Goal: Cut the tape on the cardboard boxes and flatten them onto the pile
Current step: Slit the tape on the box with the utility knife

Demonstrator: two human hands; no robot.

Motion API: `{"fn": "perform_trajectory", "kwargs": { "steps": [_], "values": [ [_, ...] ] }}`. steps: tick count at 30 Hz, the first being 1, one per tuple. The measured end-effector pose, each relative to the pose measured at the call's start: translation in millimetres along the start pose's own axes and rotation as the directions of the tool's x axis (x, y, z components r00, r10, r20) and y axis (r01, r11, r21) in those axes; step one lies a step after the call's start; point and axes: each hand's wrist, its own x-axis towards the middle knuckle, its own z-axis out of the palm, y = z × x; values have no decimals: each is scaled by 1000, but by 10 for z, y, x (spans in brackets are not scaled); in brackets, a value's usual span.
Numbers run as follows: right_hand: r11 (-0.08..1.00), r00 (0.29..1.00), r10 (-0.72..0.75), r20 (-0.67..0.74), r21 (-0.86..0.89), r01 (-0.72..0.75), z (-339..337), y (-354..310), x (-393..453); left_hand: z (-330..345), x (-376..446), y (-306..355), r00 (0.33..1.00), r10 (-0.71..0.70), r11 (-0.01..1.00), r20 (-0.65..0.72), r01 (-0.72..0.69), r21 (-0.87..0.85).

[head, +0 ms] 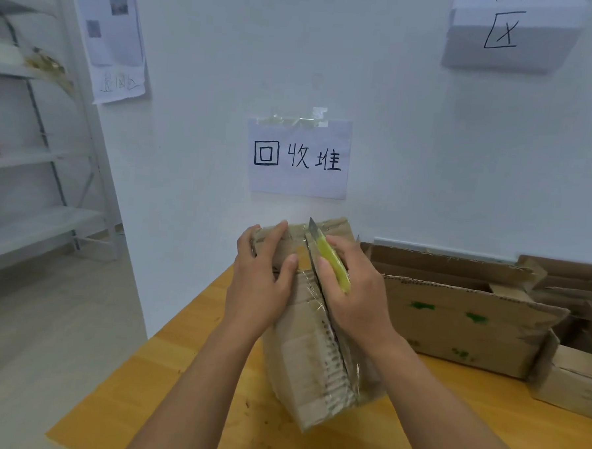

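A taped cardboard box [312, 345] stands on the yellow wooden bench [184, 373]. The left hand [262, 277] grips its top; the right hand [353, 289] clasps a yellow utility knife [334, 260]. Opened boxes [472, 309] lie right; a paper sign [298, 155] hangs on the white wall, shelving [33, 162] stands left.

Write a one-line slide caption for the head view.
Left hand steadies a taped cardboard box on a yellow table while the right hand draws a yellow knife along its seam.

The knife [333, 265] had a yellow-green handle and a grey blade, set against a plain brown cardboard box [310, 355]. The table [163, 382] was orange-yellow wood. To the right, a flattened brown box [461, 322] bore green blotches, and the white wall sign [298, 157] carried black characters.
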Motion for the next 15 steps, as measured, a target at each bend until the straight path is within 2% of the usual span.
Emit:
{"fn": "perform_trajectory", "kwargs": {
  "steps": [8,15],
  "values": [
    [994,998,-51,43,-92,55,9,22,45,45,4,12,1000,11,1000,-11,-11,-22],
    [993,999,-47,0,-106,47,0,27,52,55,-16,34,1000,11,1000,-8,-11,-13]
  ]
}}
